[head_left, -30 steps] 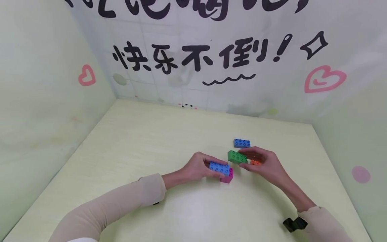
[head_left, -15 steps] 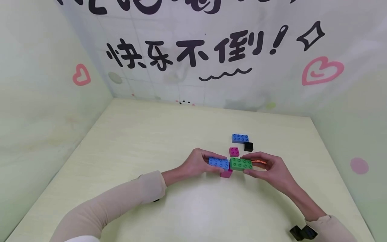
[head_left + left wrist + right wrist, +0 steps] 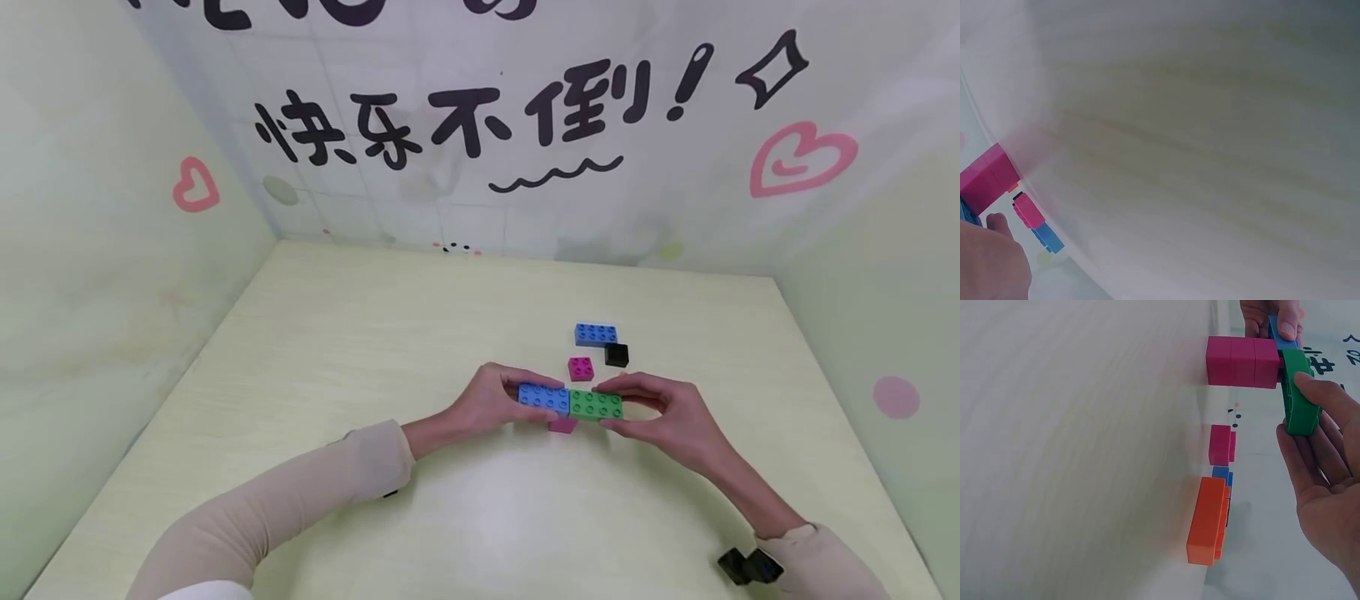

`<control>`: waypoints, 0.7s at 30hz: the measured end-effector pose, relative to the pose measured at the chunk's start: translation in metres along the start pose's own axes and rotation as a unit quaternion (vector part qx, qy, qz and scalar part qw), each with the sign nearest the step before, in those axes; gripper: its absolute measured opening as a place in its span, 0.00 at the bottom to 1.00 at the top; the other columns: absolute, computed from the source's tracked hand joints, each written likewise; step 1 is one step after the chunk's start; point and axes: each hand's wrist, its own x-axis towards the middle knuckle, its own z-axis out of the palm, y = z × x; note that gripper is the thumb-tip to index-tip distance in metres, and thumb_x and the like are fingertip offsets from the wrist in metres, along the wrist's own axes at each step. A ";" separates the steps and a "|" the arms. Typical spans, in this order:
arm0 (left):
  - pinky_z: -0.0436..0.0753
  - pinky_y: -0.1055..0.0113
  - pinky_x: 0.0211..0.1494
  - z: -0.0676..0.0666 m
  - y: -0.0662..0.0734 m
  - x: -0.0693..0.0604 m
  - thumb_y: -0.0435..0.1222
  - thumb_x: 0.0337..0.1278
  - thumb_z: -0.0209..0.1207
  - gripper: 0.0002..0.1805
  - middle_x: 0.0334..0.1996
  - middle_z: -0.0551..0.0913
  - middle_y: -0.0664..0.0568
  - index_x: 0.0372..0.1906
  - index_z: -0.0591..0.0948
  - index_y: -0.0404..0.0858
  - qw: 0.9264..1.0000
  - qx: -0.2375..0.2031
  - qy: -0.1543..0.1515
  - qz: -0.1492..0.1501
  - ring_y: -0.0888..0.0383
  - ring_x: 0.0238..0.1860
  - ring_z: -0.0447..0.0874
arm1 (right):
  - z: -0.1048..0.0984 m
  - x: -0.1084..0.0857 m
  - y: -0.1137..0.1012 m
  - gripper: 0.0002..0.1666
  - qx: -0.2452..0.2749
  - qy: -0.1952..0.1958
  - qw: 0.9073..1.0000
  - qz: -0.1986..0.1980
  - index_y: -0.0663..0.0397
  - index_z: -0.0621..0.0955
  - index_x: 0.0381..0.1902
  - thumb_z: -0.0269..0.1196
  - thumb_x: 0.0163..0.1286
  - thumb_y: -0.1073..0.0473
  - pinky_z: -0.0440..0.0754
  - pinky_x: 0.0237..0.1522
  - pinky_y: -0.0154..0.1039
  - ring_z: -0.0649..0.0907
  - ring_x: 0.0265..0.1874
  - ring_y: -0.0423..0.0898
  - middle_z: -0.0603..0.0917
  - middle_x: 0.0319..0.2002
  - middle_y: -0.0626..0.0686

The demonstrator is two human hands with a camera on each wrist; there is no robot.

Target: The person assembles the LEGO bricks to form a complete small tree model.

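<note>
My left hand (image 3: 480, 408) pinches a blue building brick (image 3: 543, 400) that lies across the top of an upright pink stack (image 3: 562, 426). In the right wrist view the pink stack (image 3: 1242, 361) shows three bricks joined together. From the other side my right hand (image 3: 675, 417) holds a green brick (image 3: 596, 405) between thumb and fingers. Green and blue meet end to end over the stack. Seen from the right wrist, the green brick (image 3: 1299, 394) leans slightly at the stack's studs; whether it is pressed fully down I cannot tell.
Behind the hands lie a small pink brick (image 3: 581, 368), a black brick (image 3: 617, 355) and another blue brick (image 3: 596, 335). An orange brick (image 3: 1207, 522) stands on the table near my right hand. White printed walls (image 3: 420, 208) border the table.
My right hand has brought the green brick from behind the stack into line with the blue one. The left hand keeps its grip. The head view has tipped a little downward.
</note>
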 end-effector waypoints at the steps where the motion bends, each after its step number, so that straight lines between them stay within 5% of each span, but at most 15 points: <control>1: 0.78 0.73 0.30 0.000 0.000 0.000 0.44 0.44 0.75 0.19 0.41 0.87 0.65 0.46 0.88 0.57 1.000 -0.002 0.000 -0.001 0.59 0.34 0.85 | 0.000 0.000 0.000 0.24 -0.003 0.002 1.000 0.000 0.44 0.84 0.51 0.76 0.55 0.55 0.81 0.48 0.49 0.84 0.48 0.43 0.84 0.49 0.45; 14: 0.82 0.65 0.44 0.013 0.008 0.000 0.49 0.41 0.76 0.21 0.43 0.86 0.67 0.46 0.88 0.57 0.999 0.016 0.038 0.012 0.64 0.46 0.82 | 0.001 0.000 -0.006 0.24 -0.007 -0.002 1.000 0.020 0.44 0.85 0.49 0.77 0.53 0.53 0.84 0.43 0.47 0.85 0.45 0.42 0.86 0.46 0.44; 21: 0.83 0.64 0.46 0.019 0.009 0.002 0.45 0.43 0.75 0.19 0.42 0.86 0.66 0.46 0.88 0.58 1.000 -0.017 0.025 0.005 0.64 0.48 0.83 | 0.003 0.000 -0.007 0.23 -0.010 -0.008 1.000 0.013 0.47 0.84 0.48 0.77 0.53 0.55 0.85 0.38 0.36 0.85 0.45 0.43 0.87 0.44 0.47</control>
